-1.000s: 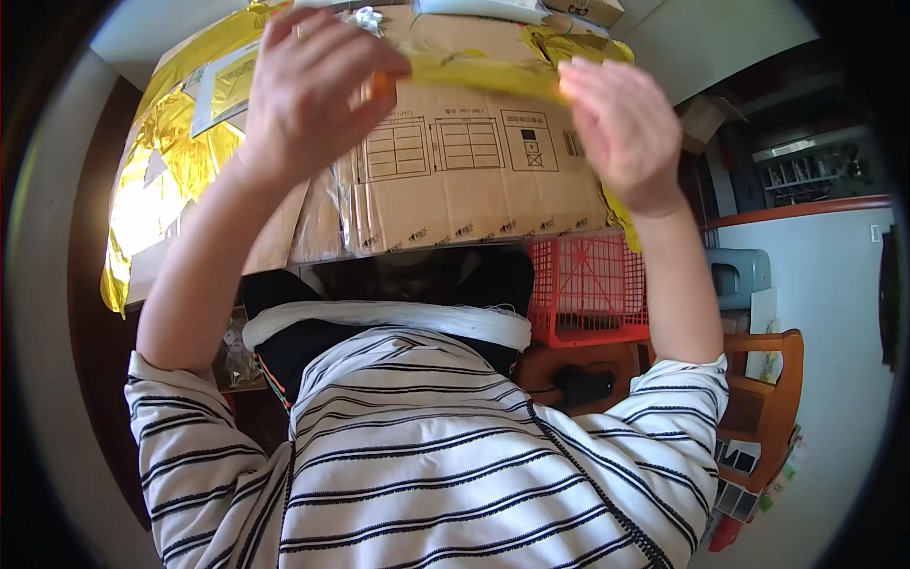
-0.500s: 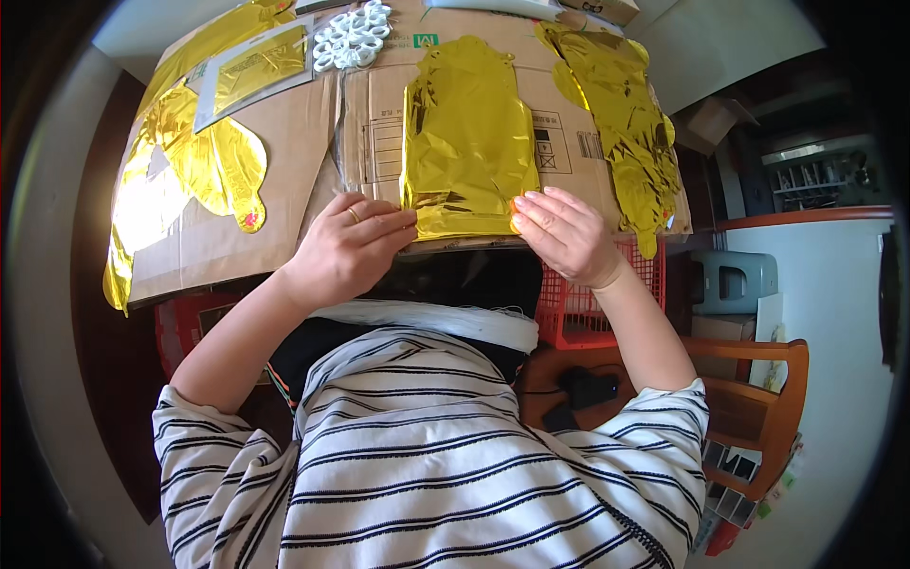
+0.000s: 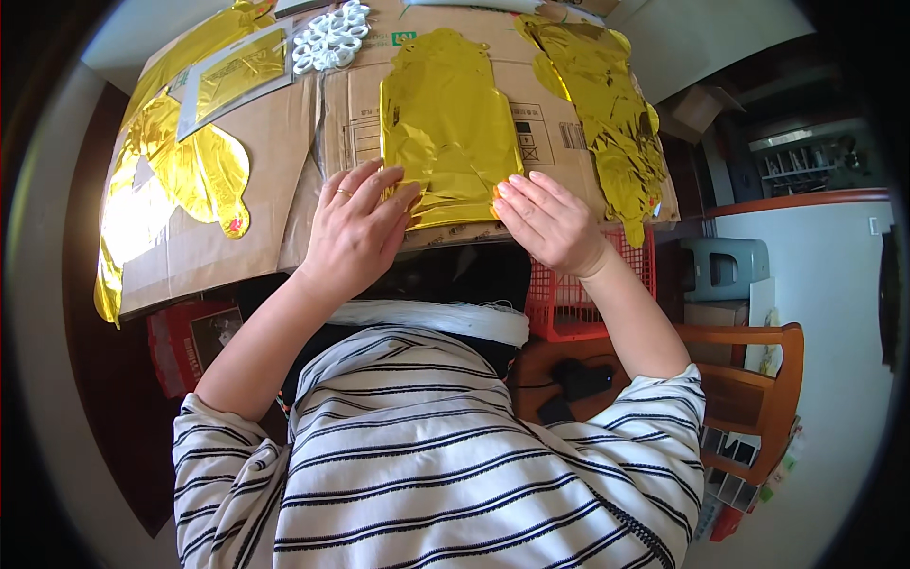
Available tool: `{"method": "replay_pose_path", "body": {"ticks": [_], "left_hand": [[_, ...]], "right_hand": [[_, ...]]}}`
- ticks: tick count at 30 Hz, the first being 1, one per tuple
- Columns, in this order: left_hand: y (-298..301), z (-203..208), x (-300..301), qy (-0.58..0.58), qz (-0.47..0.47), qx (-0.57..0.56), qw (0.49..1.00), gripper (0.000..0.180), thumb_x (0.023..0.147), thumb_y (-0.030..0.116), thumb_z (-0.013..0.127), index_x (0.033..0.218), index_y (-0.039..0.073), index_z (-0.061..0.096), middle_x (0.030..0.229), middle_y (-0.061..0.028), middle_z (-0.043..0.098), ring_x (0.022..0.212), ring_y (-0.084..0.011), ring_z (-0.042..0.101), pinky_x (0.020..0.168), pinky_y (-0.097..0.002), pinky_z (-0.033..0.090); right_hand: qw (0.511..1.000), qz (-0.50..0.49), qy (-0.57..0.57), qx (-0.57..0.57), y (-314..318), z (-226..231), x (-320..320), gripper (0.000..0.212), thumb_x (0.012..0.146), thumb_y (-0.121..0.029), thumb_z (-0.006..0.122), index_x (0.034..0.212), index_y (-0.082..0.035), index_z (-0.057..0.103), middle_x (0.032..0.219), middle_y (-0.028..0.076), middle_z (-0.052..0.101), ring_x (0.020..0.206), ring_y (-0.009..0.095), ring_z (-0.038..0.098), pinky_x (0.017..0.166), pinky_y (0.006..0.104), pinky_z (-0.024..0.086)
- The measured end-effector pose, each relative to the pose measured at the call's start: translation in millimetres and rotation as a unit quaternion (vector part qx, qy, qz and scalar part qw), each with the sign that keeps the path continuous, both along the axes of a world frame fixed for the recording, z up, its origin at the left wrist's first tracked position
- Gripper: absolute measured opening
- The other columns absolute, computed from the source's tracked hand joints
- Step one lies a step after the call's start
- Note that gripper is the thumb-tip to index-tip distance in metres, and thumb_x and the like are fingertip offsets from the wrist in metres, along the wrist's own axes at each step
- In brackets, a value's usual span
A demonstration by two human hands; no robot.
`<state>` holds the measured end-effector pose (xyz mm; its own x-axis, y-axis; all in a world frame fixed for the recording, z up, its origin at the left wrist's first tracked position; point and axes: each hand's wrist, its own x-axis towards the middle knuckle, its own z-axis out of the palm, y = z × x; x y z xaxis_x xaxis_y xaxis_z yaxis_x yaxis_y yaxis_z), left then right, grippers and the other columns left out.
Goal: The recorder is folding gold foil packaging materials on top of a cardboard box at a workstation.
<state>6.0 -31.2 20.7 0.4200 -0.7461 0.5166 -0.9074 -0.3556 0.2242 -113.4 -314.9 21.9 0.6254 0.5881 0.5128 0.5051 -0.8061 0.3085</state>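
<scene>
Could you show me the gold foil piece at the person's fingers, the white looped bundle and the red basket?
Gold foil piece (image 3: 445, 123): head view, middle of its body.
White looped bundle (image 3: 331, 38): head view, among its loops.
Red basket (image 3: 573, 331): head view, solid edge nearest the person.

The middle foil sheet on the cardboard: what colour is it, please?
The foil sheet is shiny yellow-gold; it shows best in the head view.

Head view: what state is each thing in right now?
Left hand: fingers bent at central foil's near left corner, grip unclear
Right hand: fingers together at its near right corner, grip unclear
Central gold foil: laid out, creased
Right gold foil: spread, crumpled
White loops: clustered
Cardboard: lying flat
Red basket: partly hidden
</scene>
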Motion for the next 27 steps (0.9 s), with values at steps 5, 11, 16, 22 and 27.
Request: {"method": "replay_pose_path", "body": {"ticks": [5,11,16,22,27], "left_hand": [[1,-7,0,0.03,-0.01,0.003,1.0,0.029,0.092,0.01,0.068,0.121,0.009,0.07,0.125,-0.012,0.065,0.124,-0.035,0.059,0.108,-0.0509,0.042],[4,-12,-1,0.012,0.004,0.005,1.0,0.03,0.093,0.011,0.067,0.122,0.01,0.071,0.128,-0.0105,0.065,0.128,-0.0347,0.057,0.113,-0.0517,0.038],[4,-12,-2,0.012,0.011,0.024,1.0,0.032,0.093,0.012,0.066,0.125,0.012,0.07,0.132,-0.0096,0.064,0.133,-0.0344,0.054,0.117,-0.0542,0.033],[5,-15,-1,0.021,0.005,0.025,0.999,0.031,0.094,0.013,0.065,0.125,0.012,0.069,0.132,-0.0092,0.063,0.135,-0.0333,0.053,0.118,-0.0555,0.031],[8,-13,1,0.022,0.014,0.042,0.999,0.031,0.095,0.015,0.067,0.125,0.015,0.07,0.133,-0.0072,0.064,0.138,-0.0315,0.052,0.12,-0.0569,0.027]], "right_hand": [[0.984,-0.063,0.048,0.161,9,14,-10,0.021,0.087,-0.014,0.073,0.106,-0.004,0.073,0.108,0.01,0.075,0.105,0.027,0.072,0.096,0.0398,0.058],[0.647,-0.326,0.383,0.573,1,31,-19,0.033,0.097,-0.032,0.07,0.105,0.0,0.071,0.083,0.008,0.072,0.065,0.011,0.065,0.056,0.0239,0.052],[0.453,-0.324,0.538,0.633,-2,39,-4,0.036,0.099,-0.037,0.069,0.099,-0.001,0.069,0.078,0.01,0.073,0.052,0.006,0.058,0.044,0.0193,0.041],[0.443,-0.33,0.545,0.63,-3,30,2,0.03,0.097,-0.032,0.071,0.098,-0.003,0.069,0.079,0.011,0.075,0.049,0.005,0.055,0.043,0.0187,0.037],[0.527,-0.327,0.522,0.585,4,26,1,0.025,0.098,-0.024,0.068,0.095,0.001,0.068,0.077,0.013,0.074,0.049,0.01,0.055,0.046,0.0254,0.044]]}}
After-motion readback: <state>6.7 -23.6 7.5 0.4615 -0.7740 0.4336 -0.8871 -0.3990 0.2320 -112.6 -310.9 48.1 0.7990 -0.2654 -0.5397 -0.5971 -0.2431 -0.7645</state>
